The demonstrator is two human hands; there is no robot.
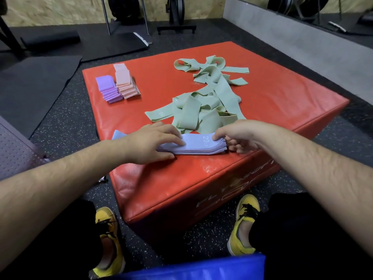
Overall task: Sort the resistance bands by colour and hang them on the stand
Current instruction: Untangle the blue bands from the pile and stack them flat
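At the far left of the red padded surface (272,102) sit 2 neat folded stacks, purple bands (109,88) touching pink bands (126,82). Mid-surface, pale green bands (203,98) sprawl in a loose tangled heap. Near the front edge lies a flat stack of pale blue bands (197,146), its top one printed "20 LB". The left hand (153,142) presses its straight fingers on the stack's left part. The right hand (238,136) curls over the right end, pinching it.
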